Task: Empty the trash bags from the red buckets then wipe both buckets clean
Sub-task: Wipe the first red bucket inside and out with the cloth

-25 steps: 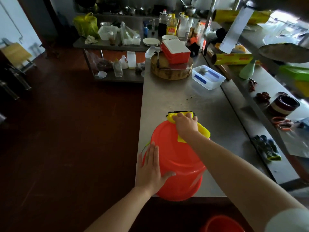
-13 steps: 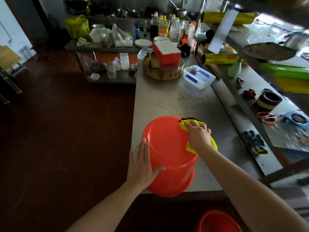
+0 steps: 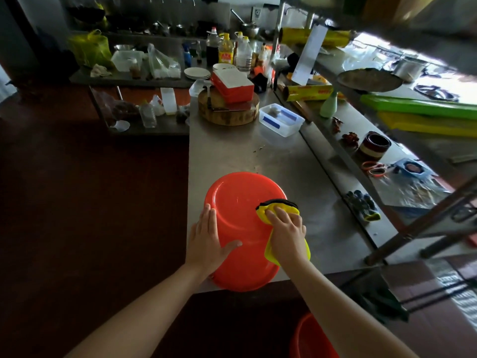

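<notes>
Your bucket [image 3: 237,228] sits upturned at the table [image 3: 296,177]'s near edge, left hand [image 3: 209,241] on its left side, right hand [image 3: 286,233] atop the cloth [image 3: 273,206] on its right (a second bucket [image 3: 312,339] stands below, nearer you), chopping block [image 3: 227,112] behind.

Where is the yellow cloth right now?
Head view, lower centre: the yellow cloth is pressed under the right hand on the right part of the upturned red bucket, near the counter's front edge.

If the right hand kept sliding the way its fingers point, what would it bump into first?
The right hand presses a yellow cloth on the upturned red bucket. Ahead lies only the bucket's flat base to its far rim, then bare counter, then probably the wooden block, though depth is unclear.
</notes>
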